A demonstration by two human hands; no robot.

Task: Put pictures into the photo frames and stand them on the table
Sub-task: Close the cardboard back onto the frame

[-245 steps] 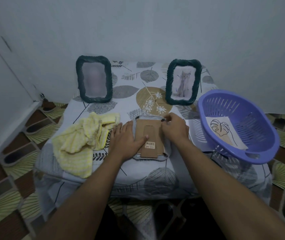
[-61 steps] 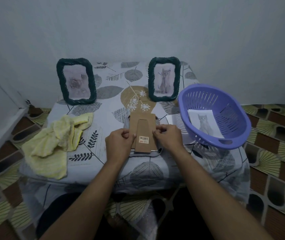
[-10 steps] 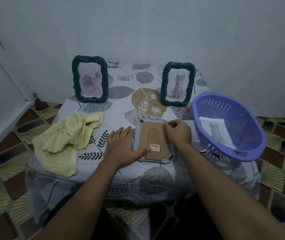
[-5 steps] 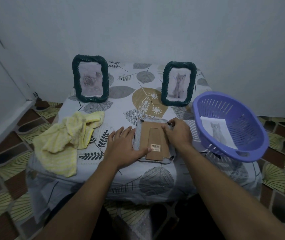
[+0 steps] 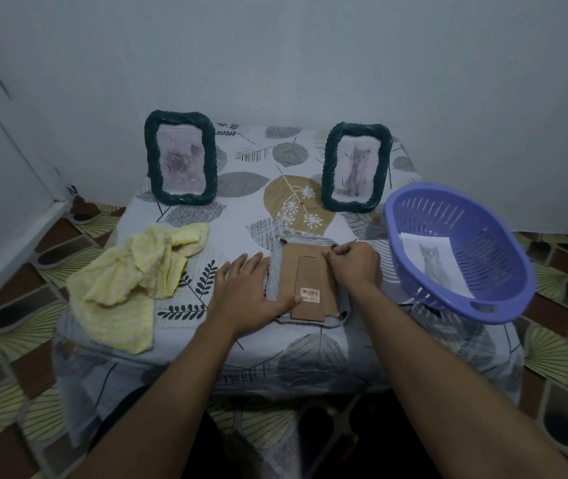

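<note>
A photo frame (image 5: 306, 281) lies face down at the table's front middle, its brown cardboard back and folded stand facing up. My left hand (image 5: 248, 295) lies flat on its left edge with straight fingers, thumb on the cardboard. My right hand (image 5: 353, 266) has its fingers curled at the frame's upper right corner, pinching a small clip there. Two dark green frames stand at the back: one with a rose picture (image 5: 180, 162), one with a cat picture (image 5: 356, 165). A loose cat picture (image 5: 431, 261) lies in the purple basket (image 5: 503, 288).
A crumpled yellow cloth (image 5: 134, 281) lies at the table's left front. The basket overhangs the right edge of the small table with the leaf-patterned cover (image 5: 248, 188). Walls close in behind and to the left. A patterned tiled floor surrounds the table.
Over the last second my hands stay on the face-down frame; my right hand's fingers shifted slightly at the upper right corner. The standing frames and basket have not moved.
</note>
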